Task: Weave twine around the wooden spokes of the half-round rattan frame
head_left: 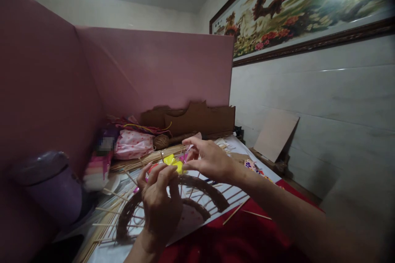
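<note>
A half-round frame of brown woven cord (126, 220) on thin wooden sticks lies over white sheeting, its sticks fanning outward past the rim. My left hand (162, 201) is at the upper left of this arch, its fingers bent and closed together; what they grip is hidden. To its right, my right hand (212, 159) is raised above the top of the arch, thumb and fingers curved and apart, with nothing visible between them. Bright yellow pieces (173, 162) sit just behind the two hands, beside a bit of magenta.
Behind lie a bundle of sticks (132, 163), a brown twine ball (161, 141), a pink patterned cloth bag (133, 144) and cut cardboard (200, 118). A purple bin (51, 189) stands left. Loose sticks (257, 215) rest on red cloth (240, 238). Pink panels border the back and left.
</note>
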### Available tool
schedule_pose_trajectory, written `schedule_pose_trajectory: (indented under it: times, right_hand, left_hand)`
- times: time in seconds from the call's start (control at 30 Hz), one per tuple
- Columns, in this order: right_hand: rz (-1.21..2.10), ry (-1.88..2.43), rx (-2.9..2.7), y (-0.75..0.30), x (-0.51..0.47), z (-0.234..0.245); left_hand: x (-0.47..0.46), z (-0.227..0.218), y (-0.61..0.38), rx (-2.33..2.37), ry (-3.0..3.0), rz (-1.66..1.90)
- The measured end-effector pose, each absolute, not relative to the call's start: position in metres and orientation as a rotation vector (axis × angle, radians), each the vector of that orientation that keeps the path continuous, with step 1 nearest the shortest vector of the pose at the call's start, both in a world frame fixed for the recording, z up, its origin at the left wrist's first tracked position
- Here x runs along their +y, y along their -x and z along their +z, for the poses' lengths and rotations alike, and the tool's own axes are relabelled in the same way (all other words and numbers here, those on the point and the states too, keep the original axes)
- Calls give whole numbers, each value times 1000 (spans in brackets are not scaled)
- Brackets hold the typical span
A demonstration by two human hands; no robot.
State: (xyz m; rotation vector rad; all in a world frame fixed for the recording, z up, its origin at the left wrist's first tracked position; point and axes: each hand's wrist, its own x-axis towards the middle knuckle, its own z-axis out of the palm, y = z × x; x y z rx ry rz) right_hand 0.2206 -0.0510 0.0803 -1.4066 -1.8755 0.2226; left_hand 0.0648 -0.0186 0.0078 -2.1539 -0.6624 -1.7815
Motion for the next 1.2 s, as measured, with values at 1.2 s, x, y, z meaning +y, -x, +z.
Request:
schedule_pose_trajectory:
  times: [1.2]
  right_hand:
    - [477,1572,-2244,-224,-28,104]
  left_hand:
    - [-19,10,-60,-610,2283,-1677]
